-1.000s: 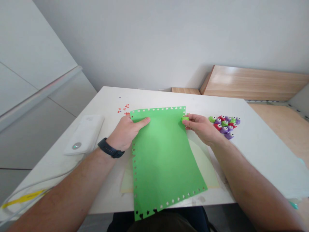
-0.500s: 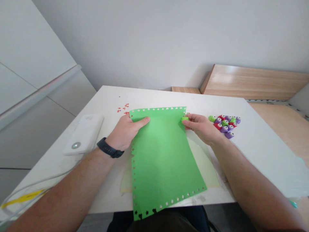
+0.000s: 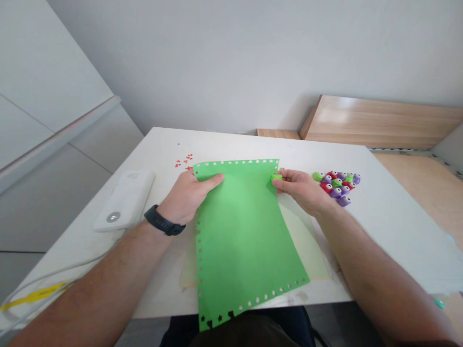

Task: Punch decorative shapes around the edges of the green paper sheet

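Green sheet (image 3: 242,241), a hand at each side

White surface (image 3: 383,217), with a wooden board (image 3: 376,120) past its far edge. The green sheet lies lengthwise on it, all visible edges lined with small punched shapes, near end hanging over the surface edge. Under it, showing on both sides: pale yellow sheet (image 3: 304,246). Left of the green sheet: flat white device (image 3: 125,200), white cable (image 3: 72,270) running toward the near edge, yellow strip (image 3: 36,293) on the cable. Right of it: craft punches (image 3: 336,187) in green, red and purple, packed in a triangle. Past its far left corner: red paper bits (image 3: 184,162).

Left hand (image 3: 186,197), dark wristband (image 3: 162,220) on the wrist: gripping the sheet's left edge, thumb on top. Right hand (image 3: 302,189): narrow pinch on a small green punch (image 3: 277,178) at the sheet's right edge. Whether paper sits inside the punch: cannot tell.
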The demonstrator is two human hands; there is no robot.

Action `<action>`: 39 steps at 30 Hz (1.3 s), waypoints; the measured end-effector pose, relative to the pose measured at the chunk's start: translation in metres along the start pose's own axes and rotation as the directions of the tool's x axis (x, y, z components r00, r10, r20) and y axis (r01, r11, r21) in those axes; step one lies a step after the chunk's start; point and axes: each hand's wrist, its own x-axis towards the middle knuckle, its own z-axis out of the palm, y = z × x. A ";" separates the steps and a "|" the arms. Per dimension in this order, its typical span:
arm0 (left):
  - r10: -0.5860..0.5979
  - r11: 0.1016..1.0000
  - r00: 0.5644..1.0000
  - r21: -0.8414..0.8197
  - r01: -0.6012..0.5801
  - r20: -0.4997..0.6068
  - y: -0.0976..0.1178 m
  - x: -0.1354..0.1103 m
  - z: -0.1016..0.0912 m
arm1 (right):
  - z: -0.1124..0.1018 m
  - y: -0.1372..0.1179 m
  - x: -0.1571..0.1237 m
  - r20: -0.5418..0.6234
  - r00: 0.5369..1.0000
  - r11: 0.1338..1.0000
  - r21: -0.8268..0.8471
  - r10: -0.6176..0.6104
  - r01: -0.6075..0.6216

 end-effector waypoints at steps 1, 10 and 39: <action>0.001 1.000 1.000 0.002 -0.001 -0.001 0.000 0.000 0.000 | 0.000 0.000 0.000 -0.003 1.000 1.000 -0.005 0.002 -0.002; -0.011 1.000 1.000 -0.005 0.011 0.004 -0.001 0.000 0.000 | 0.000 0.001 -0.001 -0.021 1.000 1.000 0.005 -0.006 0.006; -0.003 0.999 1.000 0.039 0.002 0.022 0.001 -0.001 0.000 | 0.001 -0.003 -0.001 -0.037 0.999 1.000 0.016 -0.002 0.003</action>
